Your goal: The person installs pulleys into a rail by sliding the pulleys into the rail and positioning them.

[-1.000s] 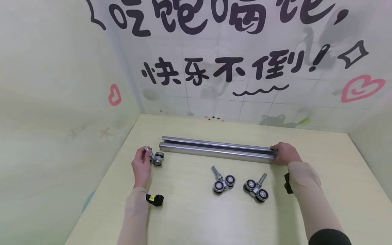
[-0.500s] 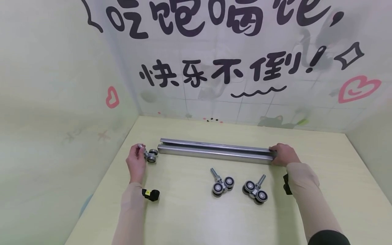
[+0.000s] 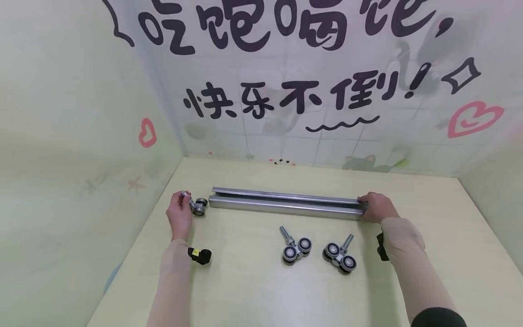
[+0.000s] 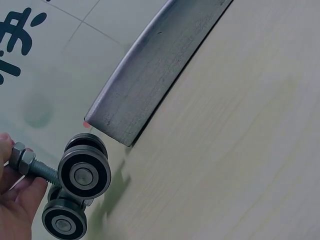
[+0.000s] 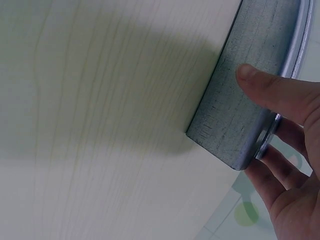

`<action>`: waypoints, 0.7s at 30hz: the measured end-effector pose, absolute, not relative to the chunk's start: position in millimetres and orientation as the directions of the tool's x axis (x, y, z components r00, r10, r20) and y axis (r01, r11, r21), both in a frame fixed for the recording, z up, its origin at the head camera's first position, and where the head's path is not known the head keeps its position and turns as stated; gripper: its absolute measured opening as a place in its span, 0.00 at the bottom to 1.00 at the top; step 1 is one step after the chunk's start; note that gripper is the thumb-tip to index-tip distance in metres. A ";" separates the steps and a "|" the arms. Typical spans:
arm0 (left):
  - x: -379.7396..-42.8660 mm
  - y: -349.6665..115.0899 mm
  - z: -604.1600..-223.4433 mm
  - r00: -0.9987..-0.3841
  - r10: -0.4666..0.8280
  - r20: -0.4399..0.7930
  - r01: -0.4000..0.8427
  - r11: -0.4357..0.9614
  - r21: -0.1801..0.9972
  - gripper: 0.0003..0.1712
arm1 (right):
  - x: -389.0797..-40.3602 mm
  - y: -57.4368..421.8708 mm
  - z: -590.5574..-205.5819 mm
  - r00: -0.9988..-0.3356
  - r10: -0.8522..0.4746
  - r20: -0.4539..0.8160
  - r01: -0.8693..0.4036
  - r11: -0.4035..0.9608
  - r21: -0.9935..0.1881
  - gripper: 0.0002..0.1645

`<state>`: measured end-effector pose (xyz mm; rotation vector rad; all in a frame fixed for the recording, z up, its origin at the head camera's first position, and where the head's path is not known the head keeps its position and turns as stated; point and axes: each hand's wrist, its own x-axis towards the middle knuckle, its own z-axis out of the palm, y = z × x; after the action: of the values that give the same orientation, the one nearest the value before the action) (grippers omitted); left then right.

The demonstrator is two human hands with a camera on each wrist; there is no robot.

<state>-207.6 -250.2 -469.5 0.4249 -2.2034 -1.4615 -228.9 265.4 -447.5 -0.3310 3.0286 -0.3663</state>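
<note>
My left hand [image 3: 180,215] pinches the threaded bolt of a roller trolley [image 4: 84,172] at the left end of a steel channel rail [image 3: 282,203]. The trolley's wheels face the rail's end, a short way from it. In the left wrist view, the nuts on the bolt [image 4: 22,159] lie between thumb and fingers. At the other end, my right hand [image 3: 380,207] grips the rail, the thumb on its near side wall and the fingers on the far side. The rail lies on the table with its slot facing up.
Two more roller trolleys, one at centre [image 3: 296,247] and one to its right [image 3: 340,256], lie on the pale wooden table [image 3: 253,290] in front of the rail. A printed wall covering [image 3: 286,145] stands behind, and side walls close in left and right.
My left hand has moved left with the trolley, so a gap now shows between its wheels and the rail's end. The right hand keeps its grip. The head view has shifted slightly.
</note>
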 end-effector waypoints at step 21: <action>-226.6 -249.2 -473.6 -0.847 -0.496 0.193 -0.023 0.396 0.918 0.13 | -227.1 265.1 -444.9 -0.974 -0.223 -0.046 -0.208 0.951 -0.229 0.33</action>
<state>-226.6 -249.2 -473.6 0.4445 -2.2197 -1.4490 -227.1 265.1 -444.9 -0.3355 3.0329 -0.3436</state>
